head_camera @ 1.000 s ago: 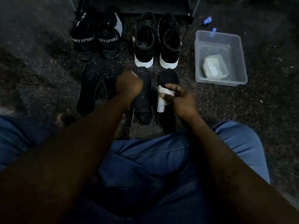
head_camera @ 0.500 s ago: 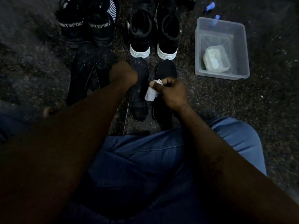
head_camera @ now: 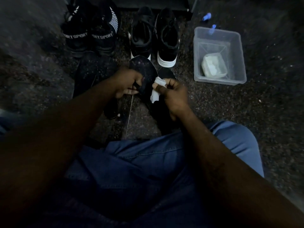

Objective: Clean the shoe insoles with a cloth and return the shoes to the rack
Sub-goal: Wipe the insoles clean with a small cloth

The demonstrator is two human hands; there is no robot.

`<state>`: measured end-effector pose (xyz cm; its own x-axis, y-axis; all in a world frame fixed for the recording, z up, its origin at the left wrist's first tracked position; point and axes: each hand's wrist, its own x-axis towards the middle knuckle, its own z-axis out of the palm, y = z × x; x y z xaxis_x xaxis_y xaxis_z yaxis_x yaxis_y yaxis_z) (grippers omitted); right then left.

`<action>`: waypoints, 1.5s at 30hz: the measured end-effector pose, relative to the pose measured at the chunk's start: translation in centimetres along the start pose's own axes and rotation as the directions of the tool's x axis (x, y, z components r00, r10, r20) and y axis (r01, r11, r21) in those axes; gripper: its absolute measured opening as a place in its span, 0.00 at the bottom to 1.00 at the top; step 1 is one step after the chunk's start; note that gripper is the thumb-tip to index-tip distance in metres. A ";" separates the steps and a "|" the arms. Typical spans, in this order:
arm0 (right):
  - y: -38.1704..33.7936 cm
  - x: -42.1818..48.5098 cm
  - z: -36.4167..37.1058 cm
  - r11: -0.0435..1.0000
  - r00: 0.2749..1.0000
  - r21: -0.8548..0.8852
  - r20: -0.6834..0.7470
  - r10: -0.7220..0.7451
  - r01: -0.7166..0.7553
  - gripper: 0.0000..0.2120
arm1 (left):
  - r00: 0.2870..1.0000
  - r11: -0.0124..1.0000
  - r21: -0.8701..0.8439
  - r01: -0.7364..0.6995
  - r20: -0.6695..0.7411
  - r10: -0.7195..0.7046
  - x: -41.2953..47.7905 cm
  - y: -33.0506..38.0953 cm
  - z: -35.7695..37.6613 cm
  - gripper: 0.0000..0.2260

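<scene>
The insole (head_camera: 144,69) is held between the two hands, its speckled toe end pointing away from the person. The left hand (head_camera: 127,83) grips its left edge with curled fingers. The right hand (head_camera: 174,92) pinches a white cloth (head_camera: 155,96) against its right edge. Another insole (head_camera: 166,74) lies on the floor (head_camera: 271,104) under the right hand, and two more (head_camera: 88,74) lie left of the left hand. Beyond the hands stand two pairs of black shoes: the SPORT pair (head_camera: 89,38) to the left, the white-soled pair (head_camera: 154,40) straight ahead, heels toward the person, before the rack (head_camera: 153,2). Right of the right hand sits a clear tub (head_camera: 236,46) holding a pale block (head_camera: 213,66).
</scene>
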<state>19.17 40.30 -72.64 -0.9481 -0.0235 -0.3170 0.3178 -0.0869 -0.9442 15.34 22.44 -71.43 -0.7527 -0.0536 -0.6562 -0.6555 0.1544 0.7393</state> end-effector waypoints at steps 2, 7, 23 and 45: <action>-0.8 -0.6 0.5 0.999 0.999 0.006 0.004 -0.052 0.052 0.06 | 0.997 0.999 -0.019 -0.040 0.061 0.041 -1.6 0.6 -0.6 0.07; -4.4 -2.1 2.5 0.965 0.976 -0.160 -0.026 -0.215 0.208 0.07 | 0.964 0.972 -0.191 -0.139 0.200 0.177 -6.4 2.6 -1.4 0.10; -9.5 -6.9 7.8 0.827 0.900 -0.366 0.088 -0.427 0.428 0.05 | 0.863 0.744 -0.636 -0.206 0.240 0.444 -11.9 3.6 -7.0 0.24; -8.7 -5.6 10.5 0.735 0.874 -0.573 -0.063 -0.482 0.364 0.02 | 0.931 0.782 -0.584 -0.218 0.115 0.345 -8.3 2.2 -5.3 0.44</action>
<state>21.62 30.73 -61.68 -0.9815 0.0838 0.1720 -0.1082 0.4981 -0.8603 19.79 18.00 -63.54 -0.9204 0.1165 -0.3733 -0.3846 -0.4433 0.8097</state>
